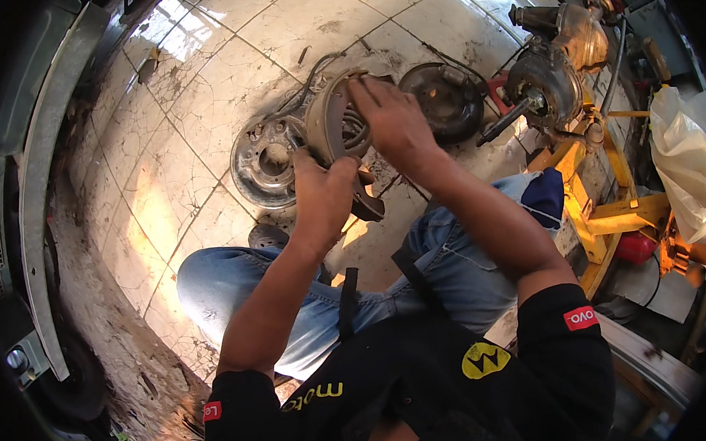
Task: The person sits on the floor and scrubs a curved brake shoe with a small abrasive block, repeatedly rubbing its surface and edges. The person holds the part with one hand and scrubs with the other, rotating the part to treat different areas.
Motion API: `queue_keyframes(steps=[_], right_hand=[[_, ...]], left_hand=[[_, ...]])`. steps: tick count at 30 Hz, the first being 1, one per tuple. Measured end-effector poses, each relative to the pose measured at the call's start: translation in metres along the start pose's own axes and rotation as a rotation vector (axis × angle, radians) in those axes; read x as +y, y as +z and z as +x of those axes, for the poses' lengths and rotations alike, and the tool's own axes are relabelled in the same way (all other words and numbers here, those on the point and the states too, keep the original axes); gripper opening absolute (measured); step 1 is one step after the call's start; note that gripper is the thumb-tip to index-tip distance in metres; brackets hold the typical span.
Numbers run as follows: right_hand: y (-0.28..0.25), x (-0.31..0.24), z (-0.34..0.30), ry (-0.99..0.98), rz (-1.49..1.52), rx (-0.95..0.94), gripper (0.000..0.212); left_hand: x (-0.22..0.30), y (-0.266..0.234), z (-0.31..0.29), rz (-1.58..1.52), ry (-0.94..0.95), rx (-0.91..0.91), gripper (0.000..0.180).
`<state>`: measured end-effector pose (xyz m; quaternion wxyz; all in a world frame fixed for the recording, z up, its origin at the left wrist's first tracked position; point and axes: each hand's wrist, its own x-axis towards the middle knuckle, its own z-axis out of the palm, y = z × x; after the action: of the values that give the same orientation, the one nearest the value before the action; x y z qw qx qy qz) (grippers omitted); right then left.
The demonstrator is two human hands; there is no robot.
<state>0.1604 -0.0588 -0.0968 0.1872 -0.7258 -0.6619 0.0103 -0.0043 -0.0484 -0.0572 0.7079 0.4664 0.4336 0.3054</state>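
Note:
Out in front of me, a curved brake shoe [324, 126] is held tilted above the floor. My left hand [323, 188] is closed round its lower end, with the thumb up. At the upper end, the bent fingers of my right hand [392, 121] grip the same shoe. Below my left hand, another curved piece like a brake shoe [368, 206] shows in part. A worn metal backing plate [245, 172] with a centre hole lies on the floor to the left. To the right of my right hand lies a dark round plate [446, 100]. Coiled parts behind the shoe are partly hidden.
Black cable [313, 77] runs behind the plates over the cracked tile floor [210, 92]. At right, a greasy axle housing [579, 37] rests by a yellow metal stand [588, 208]. A white plastic bag [685, 163] hangs beyond it. A vehicle bumper [36, 189] borders the left.

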Motion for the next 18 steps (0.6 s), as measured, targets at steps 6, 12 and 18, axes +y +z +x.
queue_keyframes(steps=[6,12,18], right_hand=[[0.003,-0.007,-0.004,-0.084,0.020,0.045,0.059],[0.004,-0.003,-0.002,-0.088,-0.032,0.055,0.056],[0.002,0.006,0.003,0.031,0.015,-0.037,0.056]], left_hand=[[-0.005,0.001,0.001,-0.003,0.008,0.035,0.029],[-0.011,-0.004,0.003,0.066,0.062,0.049,0.030],[0.006,0.001,-0.004,0.087,-0.014,0.048,0.030]])
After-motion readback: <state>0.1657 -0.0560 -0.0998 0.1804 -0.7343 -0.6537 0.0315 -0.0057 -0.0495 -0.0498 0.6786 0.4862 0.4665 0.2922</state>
